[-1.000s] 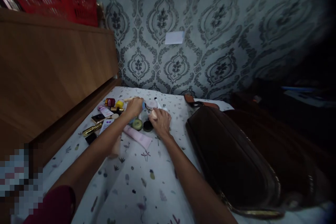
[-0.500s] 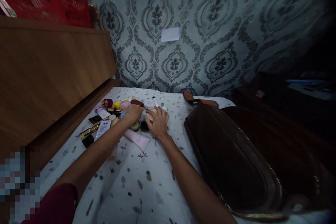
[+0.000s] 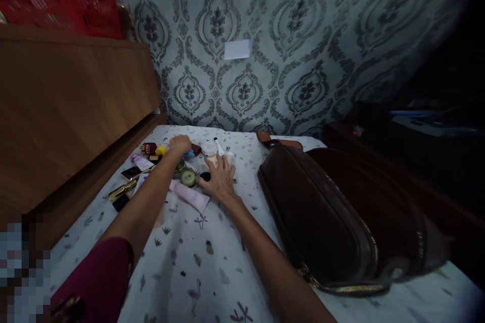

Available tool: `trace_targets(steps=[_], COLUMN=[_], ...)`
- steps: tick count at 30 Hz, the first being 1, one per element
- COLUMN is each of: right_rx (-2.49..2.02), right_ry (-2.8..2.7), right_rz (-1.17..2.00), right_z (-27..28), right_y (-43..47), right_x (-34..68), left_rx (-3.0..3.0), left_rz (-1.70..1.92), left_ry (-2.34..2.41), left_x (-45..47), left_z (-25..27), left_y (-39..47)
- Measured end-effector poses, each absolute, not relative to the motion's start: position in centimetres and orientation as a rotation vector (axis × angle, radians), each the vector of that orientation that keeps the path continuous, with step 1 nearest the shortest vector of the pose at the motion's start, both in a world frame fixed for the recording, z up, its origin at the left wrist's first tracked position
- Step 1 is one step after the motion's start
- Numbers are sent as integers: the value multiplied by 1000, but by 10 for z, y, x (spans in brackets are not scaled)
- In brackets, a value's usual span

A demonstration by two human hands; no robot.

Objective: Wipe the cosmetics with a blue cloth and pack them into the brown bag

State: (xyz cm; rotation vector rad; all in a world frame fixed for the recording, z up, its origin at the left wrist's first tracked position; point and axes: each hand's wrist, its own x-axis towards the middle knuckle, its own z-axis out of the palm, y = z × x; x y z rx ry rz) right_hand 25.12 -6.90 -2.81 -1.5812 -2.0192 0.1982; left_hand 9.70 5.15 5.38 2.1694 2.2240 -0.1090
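and here's the pink tube (image 3: 191, 197), lying aslant on the printed cloth (image 3: 223, 257), our landmark in the middle of it all. beyond it and to its left, the left hand (image 3: 180, 144) is down among the cosmetics, fingers curled in and turned from view; whether they grip anything, i cannot tell. a dark red piece (image 3: 196, 149) sits just beside that hand, beyond the tube.

over on the far right side of the tube, the right hand (image 3: 222, 177) has its fingers spread wide, tips over a pale beige piece (image 3: 212, 161), thumb by a round black piece (image 3: 205, 176); contact is hard to make out. the green-topped jar (image 3: 188, 178) is close behind the tube, and farther beyond stand a pale round container (image 3: 209, 148) and a slim white item (image 3: 219, 146) with a dark tip.

left of the tube, it's crowded: yellow cap (image 3: 161, 150), dark red jar (image 3: 148, 149), lilac tube (image 3: 141, 162), gold tube (image 3: 122, 190), black square piece (image 3: 120, 204). well to the tube's right lies the big brown bag (image 3: 314, 212), its tan strap (image 3: 288, 143) stretching toward the wall (image 3: 242, 93).
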Motion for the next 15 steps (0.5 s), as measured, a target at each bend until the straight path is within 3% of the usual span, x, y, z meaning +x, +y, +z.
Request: trace_targets(steps=[15], right_rx=[-1523], right_ry=[-1941], right_rz=[124], right_z=[-37], right_y=[-75], right_x=[261], left_rx=[2216], left_rz=[-317], left_ry=[2262], left_x=[103], left_z=[52], left_y=[70])
